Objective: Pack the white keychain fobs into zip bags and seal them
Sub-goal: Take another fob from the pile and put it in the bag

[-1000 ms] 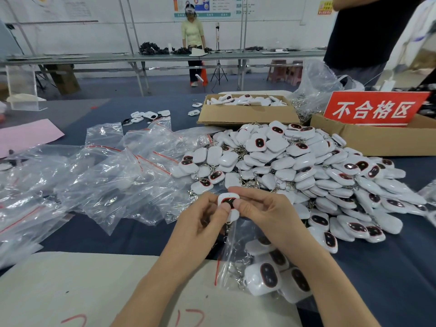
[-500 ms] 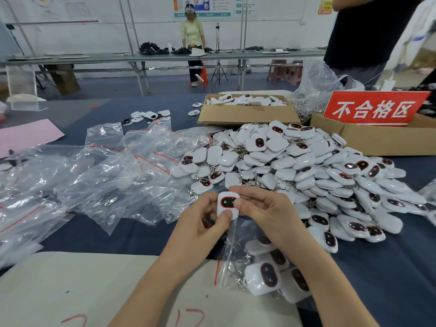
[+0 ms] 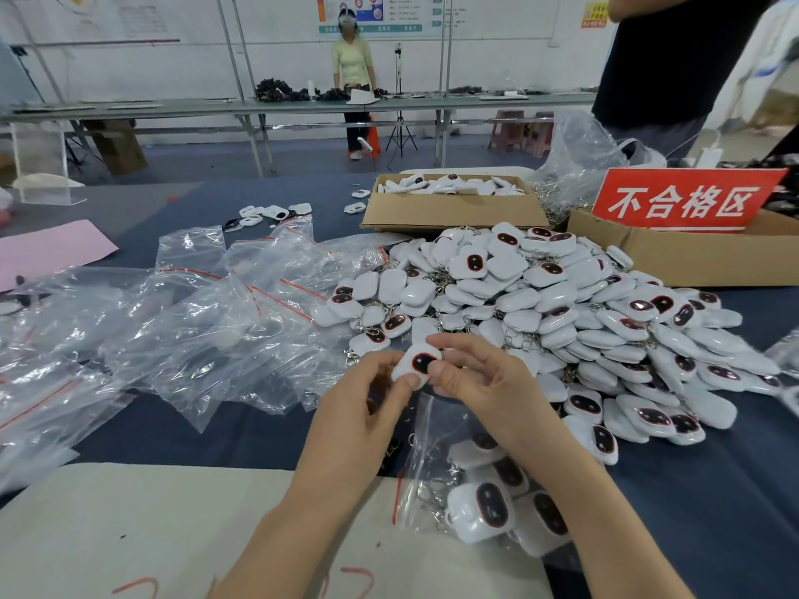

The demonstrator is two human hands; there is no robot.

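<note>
A single white fob (image 3: 418, 364) is pinched at centre frame between the thumb and fingertips of the left hand (image 3: 361, 410) and those of the right hand (image 3: 486, 384). Its dark face is turned up, just above a zip bag (image 3: 432, 443) lying at lower centre, in which several fobs (image 3: 488, 508) are already lodged. The step in hand is judged to be filling, with the bag taken to be unsealed. The held fob is next to be slipped through the opening, which calls for the plastic lip to be held apart. The loose pile (image 3: 562, 304) is heaped at centre right, and empty bags (image 3: 194, 322) are spread at left
</note>
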